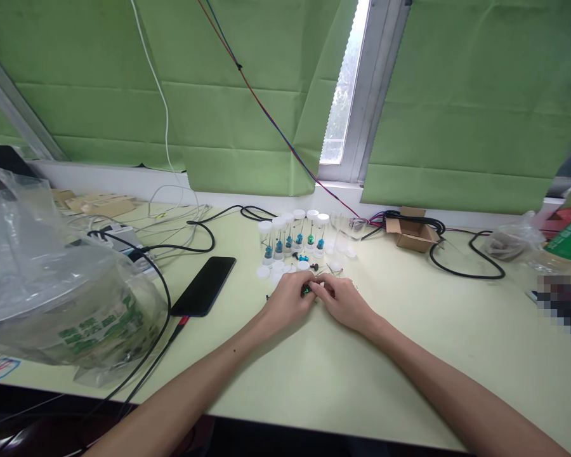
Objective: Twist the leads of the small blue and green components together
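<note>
My left hand [292,293] and my right hand [341,298] meet at the middle of the table, fingers closed together. Between the fingertips of my left hand shows a small green part [306,290], mostly hidden. My right fingertips touch or nearly touch it; whether they also hold something I cannot make out. Just beyond my hands lie a loose blue part [303,258], a dark round piece [315,267] and several white caps [263,272]. Behind them stand several clear tubes [280,238] with white lids, each with a small blue or green part inside.
At left are a clear plastic bag [99,311] around a bowl, a black phone [203,285] and black cables [166,247]. A small open cardboard box [412,231] stands at back right. Further right lie a clear bag [514,241] and a green-labelled bottle [568,244].
</note>
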The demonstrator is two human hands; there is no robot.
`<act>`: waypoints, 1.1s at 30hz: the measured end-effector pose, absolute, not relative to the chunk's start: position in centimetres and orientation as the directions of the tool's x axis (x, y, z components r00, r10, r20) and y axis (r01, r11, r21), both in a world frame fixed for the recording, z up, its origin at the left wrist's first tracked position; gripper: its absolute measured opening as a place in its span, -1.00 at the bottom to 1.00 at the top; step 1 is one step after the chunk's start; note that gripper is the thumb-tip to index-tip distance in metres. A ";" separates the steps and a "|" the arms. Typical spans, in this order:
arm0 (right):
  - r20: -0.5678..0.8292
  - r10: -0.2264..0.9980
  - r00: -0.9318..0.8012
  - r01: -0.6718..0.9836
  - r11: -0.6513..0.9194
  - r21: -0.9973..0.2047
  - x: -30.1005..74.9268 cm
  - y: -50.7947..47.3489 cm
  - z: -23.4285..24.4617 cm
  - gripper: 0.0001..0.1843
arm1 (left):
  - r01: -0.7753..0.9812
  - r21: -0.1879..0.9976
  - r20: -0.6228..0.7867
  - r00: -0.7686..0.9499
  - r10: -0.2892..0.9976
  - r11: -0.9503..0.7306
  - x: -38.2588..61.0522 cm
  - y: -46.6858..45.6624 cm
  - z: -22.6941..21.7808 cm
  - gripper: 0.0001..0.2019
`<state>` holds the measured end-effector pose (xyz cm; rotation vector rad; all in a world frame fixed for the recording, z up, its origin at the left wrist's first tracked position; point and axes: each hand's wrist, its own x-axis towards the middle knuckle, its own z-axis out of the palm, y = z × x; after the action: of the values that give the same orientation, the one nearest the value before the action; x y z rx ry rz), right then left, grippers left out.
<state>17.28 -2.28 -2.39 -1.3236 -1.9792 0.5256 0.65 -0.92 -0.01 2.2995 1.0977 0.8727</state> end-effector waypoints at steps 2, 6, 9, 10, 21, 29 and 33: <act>0.330 0.913 -0.240 0.616 0.406 -0.675 17.3 -2.4 -2.4 -0.79 | 0.524 0.623 0.348 0.479 0.806 -0.581 0.6 -0.9 0.1 -0.85; 0.356 0.903 -0.240 0.588 0.427 -0.687 17.4 -2.3 -2.7 -0.84 | 0.538 0.617 0.349 0.466 0.813 -0.573 0.6 -0.8 0.1 -0.85; 0.371 0.896 -0.246 0.579 0.442 -0.685 17.4 -2.2 -2.7 -0.84 | 0.526 0.626 0.353 0.467 0.811 -0.575 0.5 -0.9 -0.1 -0.86; 0.375 0.894 -0.246 0.578 0.446 -0.683 17.4 -2.2 -2.7 -0.83 | 0.522 0.629 0.349 0.472 0.810 -0.576 0.6 -0.9 -0.2 -0.86; 0.368 0.900 -0.234 0.634 0.429 -0.643 17.6 -1.8 -2.9 -0.52 | 0.537 0.611 0.333 0.492 0.805 -0.581 0.6 -0.8 -0.6 -0.88; 0.365 0.903 -0.226 0.608 0.423 -0.672 17.3 -2.3 -2.6 -0.79 | 0.522 0.636 0.355 0.456 0.816 -0.568 0.5 -0.7 0.0 -0.86; 0.381 0.892 -0.243 0.579 0.449 -0.680 17.4 -2.3 -2.6 -0.81 | 0.514 0.640 0.363 0.453 0.814 -0.571 0.5 -0.7 0.0 -0.87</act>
<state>17.37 -2.28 -2.62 -1.2336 -1.9432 0.5238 0.48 -0.74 0.01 2.2655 1.1142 0.9153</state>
